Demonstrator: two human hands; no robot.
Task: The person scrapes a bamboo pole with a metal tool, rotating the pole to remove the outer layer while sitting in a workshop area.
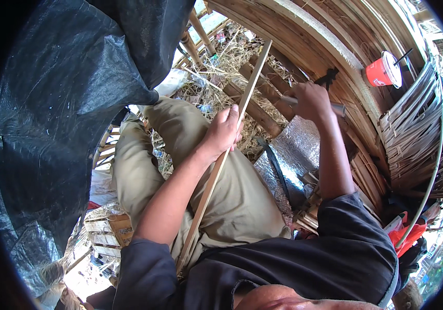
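Observation:
My left hand (223, 129) is closed round a long, narrow strip of wood or bamboo (212, 186). The strip slants across my lap, its lower end close to my shirt and its upper end out beyond my knees. To the right, my right hand (312, 101) is wrapped round a grey tool with a rounded handle (338, 109). A short piece of it sticks out on the left of the fist, and its working end cannot be made out. The tool is apart from the strip.
Bamboo poles (260, 114) and dry straw lie ahead. Long wooden slats (335, 41) curve along the right, with a red cup (380, 72) and straw on them. A silvery foil sheet (301, 142) lies beside my leg. A black tarp (50, 103) hangs left; woven dry leaves (413, 126) stand right.

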